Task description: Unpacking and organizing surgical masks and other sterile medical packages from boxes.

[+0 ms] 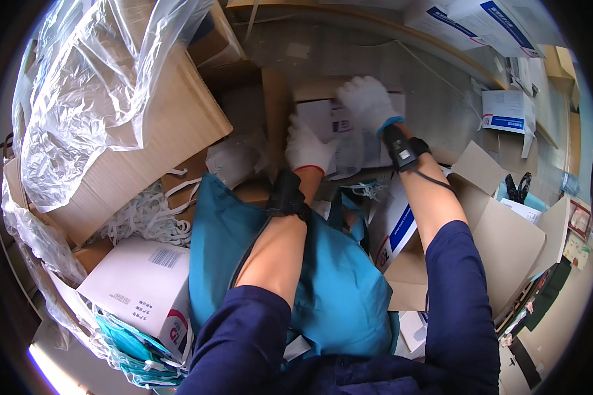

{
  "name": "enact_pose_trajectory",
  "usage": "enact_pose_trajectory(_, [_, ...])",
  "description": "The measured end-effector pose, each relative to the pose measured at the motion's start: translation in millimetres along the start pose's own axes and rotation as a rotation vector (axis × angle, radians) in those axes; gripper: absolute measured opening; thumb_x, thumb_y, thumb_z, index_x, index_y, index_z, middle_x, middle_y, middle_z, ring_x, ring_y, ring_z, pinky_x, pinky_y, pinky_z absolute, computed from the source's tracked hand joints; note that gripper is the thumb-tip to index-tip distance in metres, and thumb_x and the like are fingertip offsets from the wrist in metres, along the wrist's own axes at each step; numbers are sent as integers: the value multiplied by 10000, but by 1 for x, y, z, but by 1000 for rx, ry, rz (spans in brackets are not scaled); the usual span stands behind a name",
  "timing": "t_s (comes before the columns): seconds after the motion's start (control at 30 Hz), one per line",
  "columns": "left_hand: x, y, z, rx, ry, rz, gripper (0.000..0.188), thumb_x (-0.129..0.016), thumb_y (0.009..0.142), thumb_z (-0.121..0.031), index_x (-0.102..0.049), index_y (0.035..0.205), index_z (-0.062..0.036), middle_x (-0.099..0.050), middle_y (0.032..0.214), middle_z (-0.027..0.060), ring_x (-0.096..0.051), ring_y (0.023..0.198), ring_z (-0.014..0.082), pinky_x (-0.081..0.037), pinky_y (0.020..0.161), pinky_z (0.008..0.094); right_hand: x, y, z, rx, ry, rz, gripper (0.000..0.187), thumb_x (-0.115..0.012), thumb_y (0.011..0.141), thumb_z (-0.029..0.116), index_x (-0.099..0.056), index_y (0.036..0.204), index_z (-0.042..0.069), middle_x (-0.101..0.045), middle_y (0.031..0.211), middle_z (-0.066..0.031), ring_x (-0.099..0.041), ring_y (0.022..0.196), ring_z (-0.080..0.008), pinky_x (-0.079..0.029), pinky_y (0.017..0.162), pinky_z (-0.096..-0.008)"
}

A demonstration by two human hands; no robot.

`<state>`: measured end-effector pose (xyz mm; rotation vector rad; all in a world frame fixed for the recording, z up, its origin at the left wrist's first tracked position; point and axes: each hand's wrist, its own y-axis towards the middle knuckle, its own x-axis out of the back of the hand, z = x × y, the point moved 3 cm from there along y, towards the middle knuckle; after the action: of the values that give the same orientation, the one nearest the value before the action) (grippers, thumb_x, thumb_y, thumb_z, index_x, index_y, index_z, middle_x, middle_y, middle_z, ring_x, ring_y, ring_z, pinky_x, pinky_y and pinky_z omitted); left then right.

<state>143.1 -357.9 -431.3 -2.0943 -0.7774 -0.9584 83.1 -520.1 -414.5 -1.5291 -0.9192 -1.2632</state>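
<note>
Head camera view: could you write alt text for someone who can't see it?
Two white-gloved hands, left and right, hold a small white box over a teal apron, with cardboard boxes and clear plastic bags around.

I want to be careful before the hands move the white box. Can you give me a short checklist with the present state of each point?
1. Left hand on the white box: ok, the gloved hand rests at its left edge.
2. Right hand on the box: ok, it lies on top.
3. Firm grip by the fingers: cannot tell, the picture is blurred there.
4. Box closed: cannot tell.
5. Space around the box: not ok, cardboard stands close on the left.
6. Wrist cable free: ok, it hangs loose along the right forearm.
</note>
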Motion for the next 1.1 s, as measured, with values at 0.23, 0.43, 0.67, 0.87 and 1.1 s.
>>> enact_pose_trajectory(0.23, [-19, -33, 2, 323, -172, 129, 1011, -780, 726, -433, -280, 1490, 1, -463, 1409, 260, -587, 1175, 435, -516, 952, 468, 1, -22, -20, -538, 78, -291, 536, -652, 809, 194, -505, 1320, 122, -572, 1253, -134, -572, 1157, -315, -452, 949, -432])
enact_pose_trajectory(0.43, [-20, -23, -25, 115, 232, 2, 1159, -833, 698, -432, -169, 1542, 3, -443, 1441, 184, -594, 1152, 310, -512, 916, 402, -12, -57, -35, -979, 442, 258, 790, -622, 808, 258, -269, 1484, 48, -470, 1408, -251, -515, 1280, -401, -452, 1022, -495])
enact_pose_trajectory(0.67, [-19, 6, -14, 202, 219, 208, 1186, -845, 687, -421, -138, 1530, 24, -464, 1399, 197, -569, 1210, 347, -511, 970, 430, -19, -54, -65, -796, 492, 284, 625, -581, 833, 252, -477, 1401, 16, -586, 1293, -289, -582, 1187, -445, -471, 1014, -466])
enact_pose_trajectory(0.87, [-6, -6, -37, 174, 53, 97, 1162, -822, 688, -471, -174, 1500, 52, -484, 1339, 200, -566, 1206, 367, -528, 942, 450, -89, -104, -168, -1083, 861, 10, 330, -559, 840, 214, -715, 1020, -14, -673, 1083, -286, -609, 1068, -475, -504, 883, -484])
enact_pose_trajectory(1.1, [0, 12, -8, 247, 91, 124, 807, -701, 833, -409, -356, 1404, 45, -566, 1263, 235, -641, 1091, 381, -534, 906, 466, -17, -96, -76, -1275, 189, 91, 403, -655, 905, 381, -631, 1165, 75, -650, 1205, -238, -636, 1143, -382, -515, 953, -454])
